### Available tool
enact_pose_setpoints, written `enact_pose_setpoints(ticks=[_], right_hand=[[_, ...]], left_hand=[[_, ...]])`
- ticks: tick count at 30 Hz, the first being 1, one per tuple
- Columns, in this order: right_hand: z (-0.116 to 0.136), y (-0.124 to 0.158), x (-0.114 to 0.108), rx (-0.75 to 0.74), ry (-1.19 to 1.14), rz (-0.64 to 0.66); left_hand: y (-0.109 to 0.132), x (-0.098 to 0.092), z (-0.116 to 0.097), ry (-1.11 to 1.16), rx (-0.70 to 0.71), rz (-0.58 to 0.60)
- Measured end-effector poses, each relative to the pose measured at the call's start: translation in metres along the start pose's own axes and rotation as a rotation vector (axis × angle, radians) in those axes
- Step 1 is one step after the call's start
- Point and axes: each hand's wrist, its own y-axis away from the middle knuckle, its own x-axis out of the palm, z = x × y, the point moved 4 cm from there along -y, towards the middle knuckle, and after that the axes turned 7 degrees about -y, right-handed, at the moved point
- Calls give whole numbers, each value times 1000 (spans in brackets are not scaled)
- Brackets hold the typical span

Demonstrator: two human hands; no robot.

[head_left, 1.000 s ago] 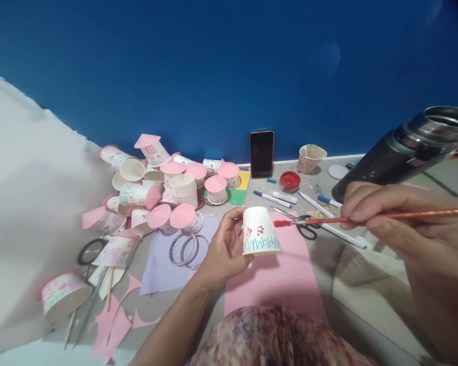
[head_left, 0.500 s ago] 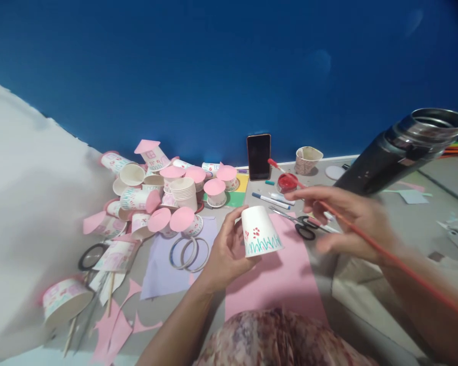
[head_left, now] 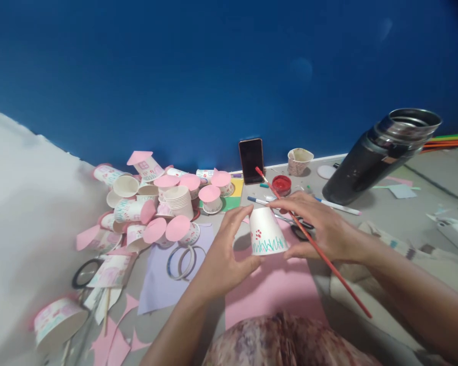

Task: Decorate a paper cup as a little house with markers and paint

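Note:
A white paper cup point(head_left: 268, 231), upside down, carries green grass strokes and small red dabs. My left hand point(head_left: 229, 254) grips its left side, thumb low and fingers up at the top. On the cup's right side is my right hand point(head_left: 313, 229), thumb near the rim and fingers near the top. A long red brush point(head_left: 328, 262) is held in that same hand, its red tip up toward the phone. Pink paper point(head_left: 275, 290) lies beneath. Beyond the hands is an open pot of red paint point(head_left: 281, 185).
Decorated cups with pink paper tops point(head_left: 177, 228) crowd the left, around a cup stack point(head_left: 178, 201). A phone point(head_left: 251, 160) leans on the blue wall. A dark flask point(head_left: 370, 157) stands right, near a crumpled cup point(head_left: 299, 161). Scissors point(head_left: 299, 232) lie behind my right hand.
My right hand has moved left to the cup and now touches its side, with the brush still in it. The cup has turned a little, and the whole view has shifted slightly.

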Motion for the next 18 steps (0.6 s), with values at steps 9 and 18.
enact_pose_setpoints(ticks=[9, 18], right_hand=[[12, 18, -61, 38, -271, -666], [21, 21, -63, 118, -362, -728]], left_hand=[[-34, -19, -22, -132, 73, -83], [-54, -23, -37, -267, 68, -70]])
